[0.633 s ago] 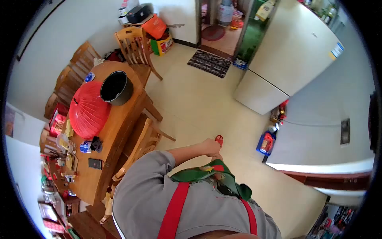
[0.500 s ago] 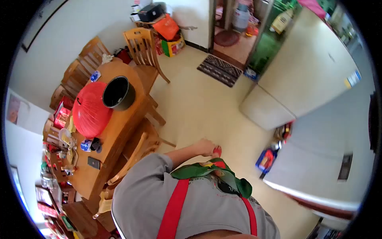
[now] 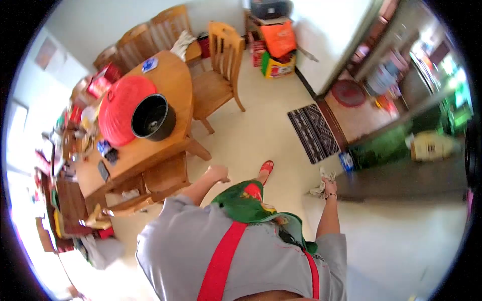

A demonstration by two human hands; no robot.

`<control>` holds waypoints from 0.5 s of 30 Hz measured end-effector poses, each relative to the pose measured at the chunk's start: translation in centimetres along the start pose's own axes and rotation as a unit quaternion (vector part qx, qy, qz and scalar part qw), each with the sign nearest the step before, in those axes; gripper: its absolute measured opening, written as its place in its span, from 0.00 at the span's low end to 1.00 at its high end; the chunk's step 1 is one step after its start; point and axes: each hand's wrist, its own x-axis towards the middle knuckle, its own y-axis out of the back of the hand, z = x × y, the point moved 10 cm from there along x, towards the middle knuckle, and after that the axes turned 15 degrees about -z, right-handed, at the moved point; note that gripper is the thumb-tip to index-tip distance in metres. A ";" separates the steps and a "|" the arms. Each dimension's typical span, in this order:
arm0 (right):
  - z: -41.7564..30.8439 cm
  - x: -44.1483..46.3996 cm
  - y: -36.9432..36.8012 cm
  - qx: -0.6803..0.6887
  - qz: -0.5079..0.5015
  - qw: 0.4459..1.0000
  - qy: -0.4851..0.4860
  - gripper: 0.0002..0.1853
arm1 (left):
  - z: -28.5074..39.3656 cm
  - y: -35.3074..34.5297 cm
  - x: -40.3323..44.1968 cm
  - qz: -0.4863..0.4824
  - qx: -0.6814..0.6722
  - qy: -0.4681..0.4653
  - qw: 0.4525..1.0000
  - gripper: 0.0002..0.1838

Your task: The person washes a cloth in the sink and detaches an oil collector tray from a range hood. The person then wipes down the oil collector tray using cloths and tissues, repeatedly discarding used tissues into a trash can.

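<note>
My right hand is closed around a crumpled pale cloth, out to my right beside the fridge's edge. My left hand hangs in front of me with curled fingers and nothing visible in it, close to the wooden table's near side. On the table stand a black bucket and, partly behind it, a red dome-shaped food cover. A green apron with red straps covers my front.
Wooden chairs surround the table, one at its far end. Ahead lies a patterned doormat at a doorway. An orange bag sits on a box by the wall. The fridge is at my right. A red shoe shows on my foot.
My view has turned to the right and the doorway is nearer. My right hand has come into view holding the cloth. My left hand now sits further left in the picture.
</note>
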 end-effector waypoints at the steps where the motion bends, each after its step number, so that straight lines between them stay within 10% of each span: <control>1: -4.3 1.9 0.7 0.039 0.036 0.998 0.040 0.38 | 0.7 2.4 1.3 0.002 -0.025 -0.002 1.000 0.25; 4: -8.3 8.6 -0.9 0.014 -0.063 0.997 -0.049 0.54 | 4.6 13.3 5.0 0.062 0.011 -0.025 0.998 0.18; 10: -11.1 15.1 2.6 0.142 -0.095 0.981 -0.093 0.39 | 25.8 36.0 6.8 0.128 0.133 -0.132 0.974 0.21; 15: -10.8 23.0 9.9 0.475 -0.003 0.877 -0.071 0.19 | 47.0 46.7 8.3 0.257 0.323 -0.322 0.852 0.27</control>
